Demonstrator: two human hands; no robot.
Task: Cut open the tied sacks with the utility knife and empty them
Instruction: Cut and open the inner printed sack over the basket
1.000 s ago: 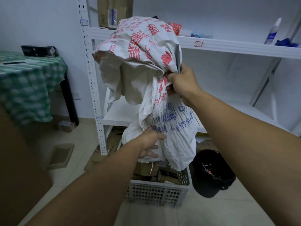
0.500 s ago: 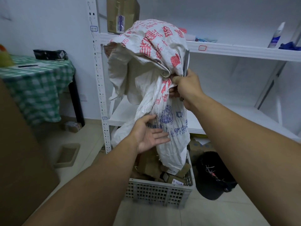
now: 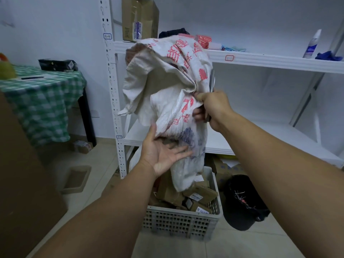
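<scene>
A white woven sack with red and blue print hangs upside down over a grey plastic crate. My right hand grips a bunch of the sack's cloth at its middle, and the grey utility knife sticks up from the same fist. My left hand is open, palm up, against the sack's lower part, fingers spread. The sack's mouth hangs into the crate, where several small cardboard boxes lie in a heap.
A white metal shelving unit stands behind, with a cardboard box, a spray bottle and small items on its upper shelf. A black bucket sits right of the crate. A table with a green checked cloth stands at left. A large brown box fills the near left.
My left hand let go of the sack's lower part and now lies open under it. The sack has gone slacker and lower, and more boxes lie in the crate.
</scene>
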